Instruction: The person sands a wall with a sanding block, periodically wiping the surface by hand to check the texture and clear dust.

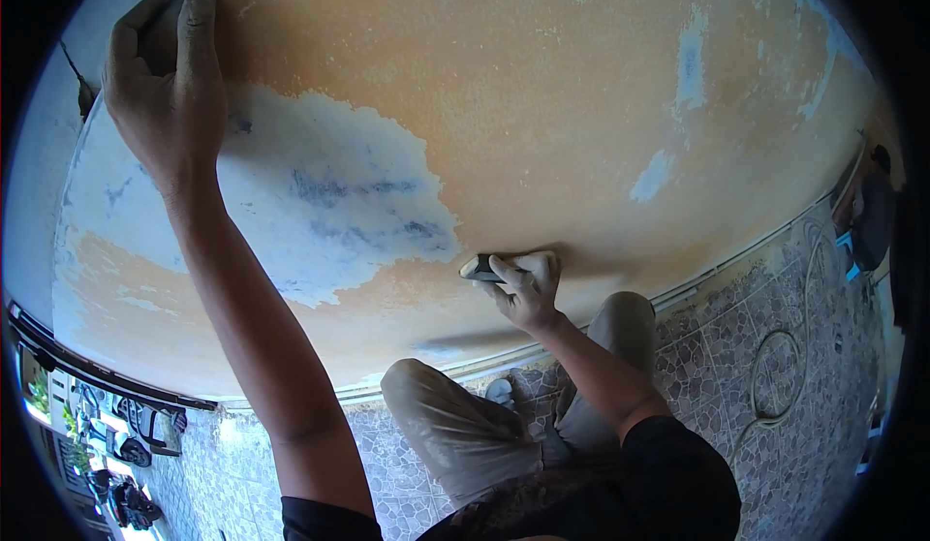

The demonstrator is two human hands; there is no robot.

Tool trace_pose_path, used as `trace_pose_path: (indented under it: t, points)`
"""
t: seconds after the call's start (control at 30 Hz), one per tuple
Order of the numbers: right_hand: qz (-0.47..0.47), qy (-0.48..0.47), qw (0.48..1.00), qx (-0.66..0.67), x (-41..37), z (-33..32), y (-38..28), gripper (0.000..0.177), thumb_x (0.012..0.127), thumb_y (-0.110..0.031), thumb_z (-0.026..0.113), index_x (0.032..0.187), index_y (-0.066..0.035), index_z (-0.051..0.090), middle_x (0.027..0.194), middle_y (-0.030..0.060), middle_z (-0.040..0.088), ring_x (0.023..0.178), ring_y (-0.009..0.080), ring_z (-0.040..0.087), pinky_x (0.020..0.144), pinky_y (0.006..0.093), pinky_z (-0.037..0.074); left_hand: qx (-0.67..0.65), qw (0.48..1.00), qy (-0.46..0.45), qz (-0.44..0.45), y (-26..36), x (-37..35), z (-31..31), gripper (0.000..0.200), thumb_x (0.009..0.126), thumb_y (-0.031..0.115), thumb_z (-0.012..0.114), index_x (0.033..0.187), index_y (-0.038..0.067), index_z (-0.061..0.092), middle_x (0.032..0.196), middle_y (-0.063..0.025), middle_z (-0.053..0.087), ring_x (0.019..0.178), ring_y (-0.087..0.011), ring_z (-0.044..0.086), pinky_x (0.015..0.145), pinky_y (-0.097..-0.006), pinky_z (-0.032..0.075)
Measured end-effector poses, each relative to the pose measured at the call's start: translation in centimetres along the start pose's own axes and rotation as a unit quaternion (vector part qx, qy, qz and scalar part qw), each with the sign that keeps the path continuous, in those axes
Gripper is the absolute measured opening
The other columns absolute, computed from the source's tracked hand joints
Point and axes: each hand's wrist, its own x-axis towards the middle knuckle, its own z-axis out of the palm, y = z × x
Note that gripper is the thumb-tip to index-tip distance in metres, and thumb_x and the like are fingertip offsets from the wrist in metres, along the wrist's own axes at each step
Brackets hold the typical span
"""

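Observation:
In front of me an orange-painted wall (542,124) has a large bare whitish patch (339,173) with bluish-grey marks. My right hand (531,289), low on the wall, is closed around a small dark sanding block (480,268) with a pale end. The block is against the orange paint, just off the lower right border of the patch. Up at the left, my left hand (174,86) rests by the wall's edge, thumb and fingers apart. Nothing shows in it, though its fingertips are partly hidden. Pale dust covers both hands.
My bent knees (426,420) are close to the wall's foot. A coiled hose (780,376) lies on the stone-patterned floor (712,367) at right. Another person (869,207) is at the far right. Parked motorbikes (126,497) stand at lower left.

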Motion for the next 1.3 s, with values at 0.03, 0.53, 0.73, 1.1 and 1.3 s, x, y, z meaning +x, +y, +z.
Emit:
trace_pose_path:
  t: [0.03,0.53,0.73,1.1,1.3]
  points:
    - [0.003,-0.015,1.000,0.012,0.4,-0.1,-0.2,0.054,0.076,-0.035,0.087,0.123,-0.015,0.069,0.102,-0.0002,0.054,0.091,0.0193,0.051,0.084,0.0375,0.038,-0.002,1.000,0.003,0.017,-0.2,0.0,-0.1,0.042,0.091,0.039,0.074,0.121,0.010,0.070,0.115,-0.0108,0.074,0.113,-0.0237,0.068,0.103,-0.0415,0.050]
    - [0.048,0.016,0.998,-0.024,-3.0,-0.7,1.7,0.057,0.082,-0.030,0.085,0.127,-0.003,0.063,0.115,0.0113,0.050,0.100,0.0247,0.052,0.086,0.0373,0.045,0.101,0.992,0.044,0.058,-0.8,0.5,0.1,0.048,0.088,0.052,0.071,0.115,0.013,0.075,0.119,-0.0070,0.073,0.111,-0.0248,0.068,0.103,-0.0453,0.050]
    - [0.252,0.252,0.929,0.102,11.4,-4.9,5.5,0.052,0.088,-0.016,0.079,0.132,0.002,0.059,0.113,0.0124,0.050,0.096,0.0204,0.055,0.079,0.0304,0.051,0.088,0.995,0.046,0.011,-0.3,0.5,0.6,0.048,0.089,0.050,0.072,0.113,0.009,0.076,0.114,-0.0086,0.074,0.105,-0.0220,0.069,0.095,-0.0376,0.054]
    - [0.143,0.199,0.970,0.007,4.5,-2.9,5.1,0.052,0.084,-0.026,0.083,0.129,-0.006,0.065,0.107,0.0044,0.047,0.093,0.0176,0.053,0.079,0.0340,0.045,0.155,0.972,-0.033,0.172,-1.1,-1.4,-0.2,0.058,0.101,0.047,0.051,0.145,0.008,0.050,0.148,-0.0185,0.049,0.133,-0.0343,0.050,0.108,-0.0486,0.046]
    - [0.275,0.313,0.907,0.059,3.1,-1.6,5.7,0.053,0.090,-0.019,0.077,0.130,0.007,0.055,0.110,0.0102,0.051,0.095,0.0209,0.054,0.079,0.0320,0.048,0.241,0.949,-0.063,0.196,0.8,-10.2,1.6,0.072,0.102,0.057,0.029,0.157,0.011,0.032,0.163,-0.0152,0.027,0.152,-0.0362,0.020,0.123,-0.0540,0.015]
